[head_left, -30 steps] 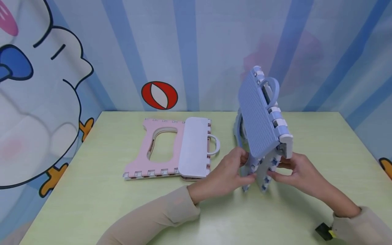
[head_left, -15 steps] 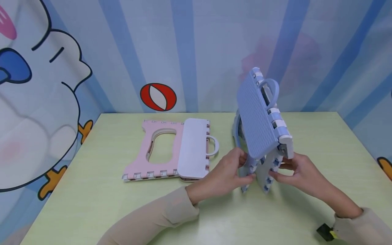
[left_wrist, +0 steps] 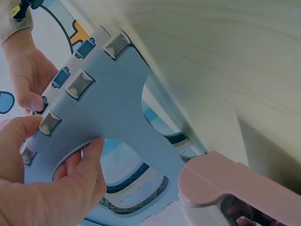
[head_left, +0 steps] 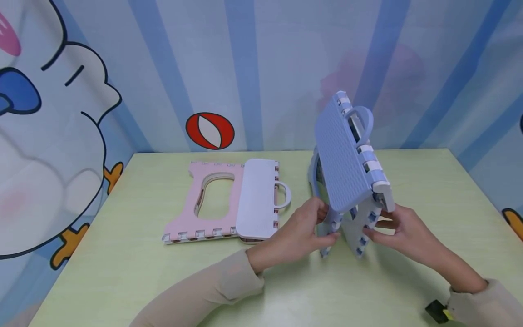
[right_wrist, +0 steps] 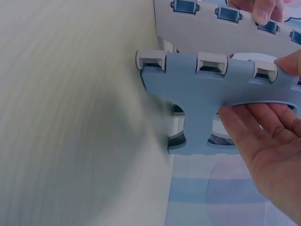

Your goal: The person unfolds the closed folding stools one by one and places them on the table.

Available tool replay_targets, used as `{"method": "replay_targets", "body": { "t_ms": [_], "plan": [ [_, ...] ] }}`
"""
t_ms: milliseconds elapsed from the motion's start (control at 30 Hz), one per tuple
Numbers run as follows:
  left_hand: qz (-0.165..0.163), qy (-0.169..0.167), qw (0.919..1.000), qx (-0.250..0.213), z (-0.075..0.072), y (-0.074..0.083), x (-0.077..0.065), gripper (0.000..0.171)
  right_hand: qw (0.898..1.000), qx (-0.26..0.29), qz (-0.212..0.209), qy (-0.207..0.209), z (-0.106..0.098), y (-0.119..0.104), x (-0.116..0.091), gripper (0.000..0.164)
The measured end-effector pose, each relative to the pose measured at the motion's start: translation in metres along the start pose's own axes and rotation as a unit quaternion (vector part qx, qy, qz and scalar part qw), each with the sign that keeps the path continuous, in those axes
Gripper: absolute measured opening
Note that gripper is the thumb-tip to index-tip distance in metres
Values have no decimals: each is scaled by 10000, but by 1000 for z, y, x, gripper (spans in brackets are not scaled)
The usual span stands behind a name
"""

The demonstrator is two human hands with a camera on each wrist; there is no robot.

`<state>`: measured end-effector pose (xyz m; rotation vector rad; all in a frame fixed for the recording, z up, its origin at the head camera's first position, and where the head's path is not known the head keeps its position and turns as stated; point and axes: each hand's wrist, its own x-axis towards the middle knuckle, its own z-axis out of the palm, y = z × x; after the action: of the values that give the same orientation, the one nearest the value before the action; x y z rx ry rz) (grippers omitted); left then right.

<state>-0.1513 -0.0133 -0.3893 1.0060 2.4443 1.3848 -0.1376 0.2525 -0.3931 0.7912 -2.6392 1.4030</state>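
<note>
**Blue folding stool (head_left: 339,168) gripped two-handed, pink folding stool (head_left: 214,224) alongside**

Head view: left hand (head_left: 301,226) and right hand (head_left: 404,232) each clamped on the near edge of one leg panel of the blue stool, panels spread between them. Ridged top (head_left: 337,147) slants up above the grip, handle (head_left: 369,125) on its upper edge; it blocks much behind. Pink stool lies flat on the table (head_left: 102,268), just left of the left hand, its handle (head_left: 288,195) toward the grip; left arm (head_left: 212,286) covers part of its near edge. Small black item (head_left: 436,311) by the right cuff (head_left: 474,299). Striped backdrop (head_left: 282,77) behind.

Left wrist view: shows left thumb on the clipped edge, fingers curled into the cut-out, hidden from the head. Right hand beyond. Rounded pink piece (left_wrist: 207,181) right of the fingers; can't tell which part.

Right wrist view: right thumb on the edge, fingers in the cut-out; opposite panel's pale inner face shows, left fingertips on it. Can't tell if the blue stool touches the table.
</note>
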Motion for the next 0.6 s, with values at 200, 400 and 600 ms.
{"method": "replay_targets", "body": {
  "t_ms": [200, 400, 600],
  "plan": [
    [22, -1, 10000, 45, 0, -1, 0, 42, 10000, -30, 27, 40, -1, 1, -2, 54],
    [88, -26, 9999, 88, -1, -2, 0, 41, 9999, -89, -10, 101, -3, 3, -4, 56],
    [74, -79, 9999, 50, -3, -1, 0, 41, 9998, -154, 7, 138, -5, 5, -5, 57]
  ]
}}
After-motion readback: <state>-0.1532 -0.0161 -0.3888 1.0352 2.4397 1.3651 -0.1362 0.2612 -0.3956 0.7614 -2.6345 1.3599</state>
